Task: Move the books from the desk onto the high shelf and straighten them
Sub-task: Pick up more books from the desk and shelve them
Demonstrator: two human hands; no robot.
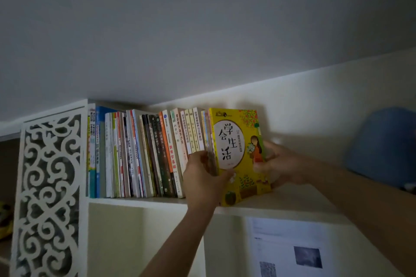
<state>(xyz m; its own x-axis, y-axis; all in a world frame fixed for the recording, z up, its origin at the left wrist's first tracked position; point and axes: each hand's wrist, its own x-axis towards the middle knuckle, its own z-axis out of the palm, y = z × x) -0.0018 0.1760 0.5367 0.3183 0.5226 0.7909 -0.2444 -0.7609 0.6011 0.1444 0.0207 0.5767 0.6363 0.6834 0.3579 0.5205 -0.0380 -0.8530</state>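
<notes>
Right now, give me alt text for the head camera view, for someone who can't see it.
Two hands hold a yellow illustrated book upright at the right end of a row of books on a high white shelf: the left hand grips its spine side, the right hand its outer edge. A white fretwork panel stands left of the row.

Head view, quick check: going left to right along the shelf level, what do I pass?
White carved scrollwork panel → row of upright books → left hand → yellow illustrated book → right hand → blue rounded object.

Blue object (382, 146) — perhaps a bag — blurred, cut off at right edge.
</notes>
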